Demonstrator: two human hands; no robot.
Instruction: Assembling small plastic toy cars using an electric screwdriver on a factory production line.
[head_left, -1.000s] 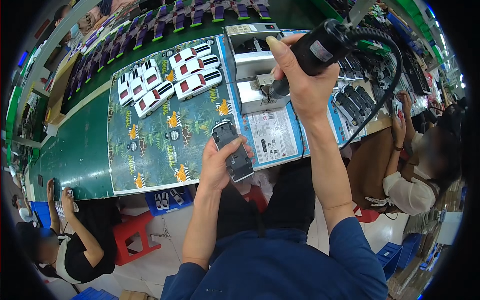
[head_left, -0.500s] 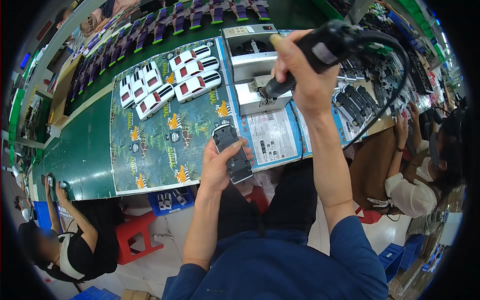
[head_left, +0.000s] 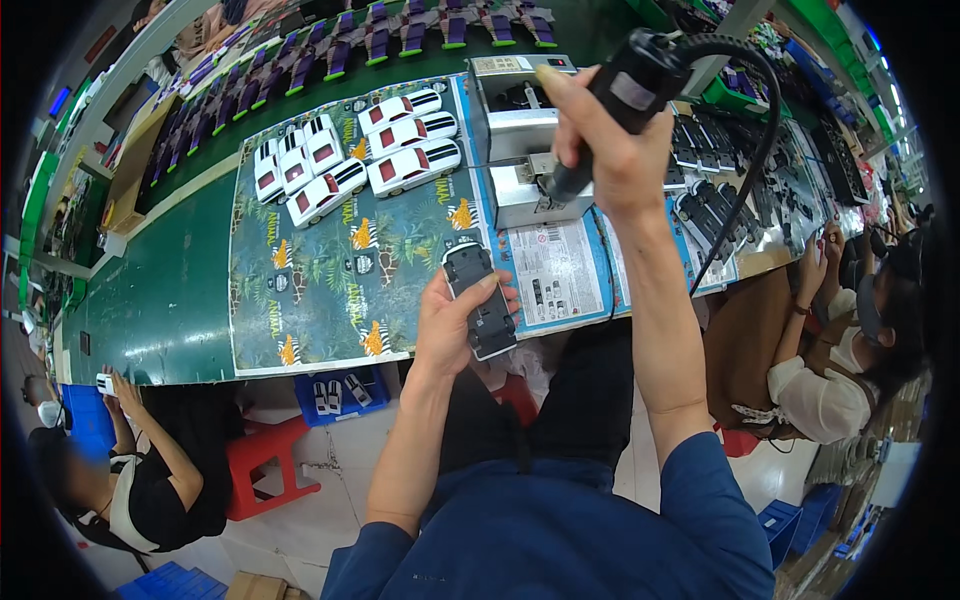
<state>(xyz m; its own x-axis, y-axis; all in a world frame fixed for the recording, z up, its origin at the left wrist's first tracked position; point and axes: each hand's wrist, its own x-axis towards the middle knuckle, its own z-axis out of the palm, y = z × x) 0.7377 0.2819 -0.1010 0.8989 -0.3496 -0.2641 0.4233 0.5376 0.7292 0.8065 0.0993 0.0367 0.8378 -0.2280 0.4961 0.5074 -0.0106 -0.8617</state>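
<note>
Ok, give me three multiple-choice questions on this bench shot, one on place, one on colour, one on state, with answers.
1. Where do the white toy cars lie?
A. on the patterned mat
B. on the floor
C. in the left hand

2. What colour is the stool under the bench?
A. yellow
B. red
C. white

3. How is the powered screwdriver held?
A. lying on the mat
B. gripped in the right hand
C. hanging free

Answers: 1 A, they sit on the mat; 2 B, its seat is red; 3 B, the right hand wraps it.
</note>
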